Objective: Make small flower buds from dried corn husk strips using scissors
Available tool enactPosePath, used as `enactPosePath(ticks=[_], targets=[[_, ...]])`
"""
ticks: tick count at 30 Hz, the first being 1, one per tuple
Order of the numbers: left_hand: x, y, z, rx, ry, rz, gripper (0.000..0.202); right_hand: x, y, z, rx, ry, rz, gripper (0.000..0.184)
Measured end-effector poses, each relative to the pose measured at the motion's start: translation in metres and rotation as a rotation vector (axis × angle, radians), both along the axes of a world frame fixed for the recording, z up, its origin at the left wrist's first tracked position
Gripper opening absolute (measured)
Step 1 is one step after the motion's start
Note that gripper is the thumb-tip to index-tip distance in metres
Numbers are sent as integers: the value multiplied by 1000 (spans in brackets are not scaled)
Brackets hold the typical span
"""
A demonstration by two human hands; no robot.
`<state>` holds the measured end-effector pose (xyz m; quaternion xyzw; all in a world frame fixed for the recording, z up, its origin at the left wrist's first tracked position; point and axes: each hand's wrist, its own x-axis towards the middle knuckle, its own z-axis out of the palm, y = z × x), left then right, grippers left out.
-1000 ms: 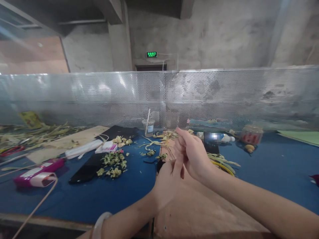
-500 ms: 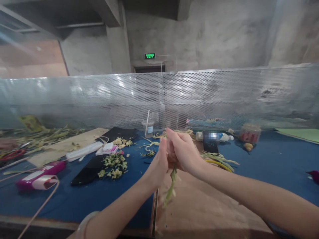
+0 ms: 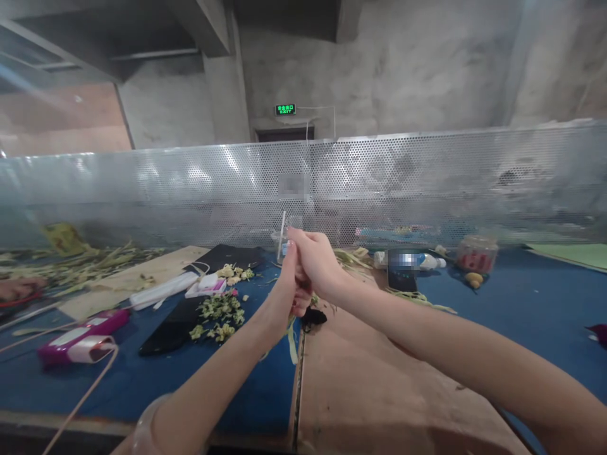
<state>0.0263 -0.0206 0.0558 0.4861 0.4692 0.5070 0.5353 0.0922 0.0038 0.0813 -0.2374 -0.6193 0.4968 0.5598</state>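
Observation:
My left hand point(image 3: 281, 284) and my right hand point(image 3: 318, 260) are closed against each other above the middle of the table. Between them they hold pale green leaf strips point(image 3: 293, 344), whose ends hang out below the palms. What else lies inside the grip is hidden by the fingers. Just under my right hand, a small black object point(image 3: 314, 317) shows at the edge of the brown board point(image 3: 370, 373); its kind is unclear. Behind the hands stands a clear plastic cup point(image 3: 281, 248) with a straw, partly covered.
Left of the hands lie a black phone point(image 3: 165, 332), a heap of small green and yellow pieces point(image 3: 220, 315) and a purple-and-white box point(image 3: 83, 335). A bottle point(image 3: 429, 261), a dark phone point(image 3: 402, 279) and a jar point(image 3: 477, 254) sit to the right. Another person's hand point(image 3: 21, 289) is at far left.
Both hands have moved left and now wrap more tightly together. The hanging strips have shifted left with them, and the black object has come into sight.

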Motion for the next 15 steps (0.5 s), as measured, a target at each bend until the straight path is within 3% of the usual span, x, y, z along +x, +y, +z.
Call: enactPosePath(ticks=[3,5,8,10,13,15], targets=[[-11,3,-6,83,25,-2,60,1,-1,13,60,-48,88,38],[-20,5,-12,199,3,3,55,8,3,24,245,-69,81,38],[-35,10,-19,261,38,127,46,20,19,28,596,-221,-149,26],[-42,13,-24,267,70,215,41,25,33,13,725,-599,-289,20],[-46,15,-30,278,207,245,36,26,47,-28,697,-1263,-189,14],[-45,15,-33,301,362,246,31,23,50,-53,708,-1410,-174,12]])
